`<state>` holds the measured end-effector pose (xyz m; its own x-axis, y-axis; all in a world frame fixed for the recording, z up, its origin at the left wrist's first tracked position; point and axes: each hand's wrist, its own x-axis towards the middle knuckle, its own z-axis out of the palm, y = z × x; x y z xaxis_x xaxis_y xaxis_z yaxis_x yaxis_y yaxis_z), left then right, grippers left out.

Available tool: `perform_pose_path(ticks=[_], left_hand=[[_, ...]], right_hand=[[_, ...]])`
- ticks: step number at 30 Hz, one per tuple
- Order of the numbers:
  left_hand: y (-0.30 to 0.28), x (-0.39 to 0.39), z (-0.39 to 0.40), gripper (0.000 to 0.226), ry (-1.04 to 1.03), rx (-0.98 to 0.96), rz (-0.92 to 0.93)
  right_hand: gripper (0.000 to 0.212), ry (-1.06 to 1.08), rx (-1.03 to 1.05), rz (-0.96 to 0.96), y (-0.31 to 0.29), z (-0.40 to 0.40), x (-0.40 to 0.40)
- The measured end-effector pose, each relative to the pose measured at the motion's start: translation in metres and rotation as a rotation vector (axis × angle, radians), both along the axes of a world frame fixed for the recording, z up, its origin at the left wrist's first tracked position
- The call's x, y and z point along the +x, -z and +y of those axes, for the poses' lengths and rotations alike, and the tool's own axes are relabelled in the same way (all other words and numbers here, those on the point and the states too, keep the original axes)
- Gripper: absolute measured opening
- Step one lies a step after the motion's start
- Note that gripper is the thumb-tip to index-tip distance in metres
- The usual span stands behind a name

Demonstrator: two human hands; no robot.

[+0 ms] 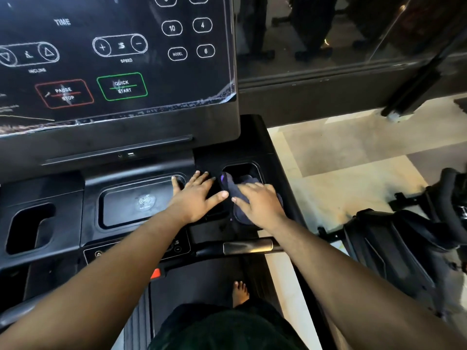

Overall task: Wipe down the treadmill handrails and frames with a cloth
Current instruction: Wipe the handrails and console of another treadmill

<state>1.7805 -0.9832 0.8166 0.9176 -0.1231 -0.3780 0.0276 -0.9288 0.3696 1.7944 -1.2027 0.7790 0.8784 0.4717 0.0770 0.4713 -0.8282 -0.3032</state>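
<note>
Treadmill console point(141, 198): cloth point(238, 195) under right hand point(260, 204), beside left hand point(195, 198).

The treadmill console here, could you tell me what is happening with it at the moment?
A person standing on the treadmill is cleaning its console. The right hand presses a dark cloth into the right-side cup holder, fingers spread over it. The left hand rests flat on the console beside the tray. The handrail below is not being touched.

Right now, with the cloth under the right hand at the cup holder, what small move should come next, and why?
Probably push the cloth forward into the cup holder: the right hand presses it at the near rim, and the left hand rests flat beside, steadying.
</note>
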Motion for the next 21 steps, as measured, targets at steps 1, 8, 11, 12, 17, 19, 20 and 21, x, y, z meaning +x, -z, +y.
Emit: perform_pose_path(ticks=[1, 8, 11, 12, 17, 19, 20, 21], left_hand=[[-0.011, -0.006, -0.008, 0.11, 0.021, -0.016, -0.007], [-0.034, -0.049, -0.06, 0.045, -0.258, -1.05, 0.218], [-0.036, -0.078, -0.076, 0.021, -0.28, -1.22, 0.26], [-0.034, -0.088, -0.079, 0.021, -0.294, -1.248, 0.296], [-0.021, -0.134, -0.093, 0.026, -0.41, -1.283, 0.493], [-0.01, -0.153, -0.1, 0.026, -0.425, -1.247, 0.508], [-0.004, -0.161, -0.105, 0.029, -0.414, -1.223, 0.485], [0.005, -0.168, -0.11, 0.033, -0.398, -1.197, 0.45]], right_hand=[[0.041, 0.053, 0.089, -0.013, -0.008, -0.001, -0.006], [0.064, 0.166, 0.308, -0.081, -0.04, -0.014, -0.084], [0.065, 0.318, 0.573, -0.011, -0.044, -0.035, -0.129], [0.067, 0.427, 0.611, -0.024, -0.045, -0.039, -0.145], [0.083, 0.768, 0.825, 0.357, -0.049, -0.049, -0.198], [0.08, 0.824, 0.749, 0.273, -0.048, -0.06, -0.217], [0.076, 0.832, 0.705, 0.219, -0.047, -0.065, -0.226], [0.073, 0.828, 0.658, 0.172, -0.045, -0.071, -0.234]])
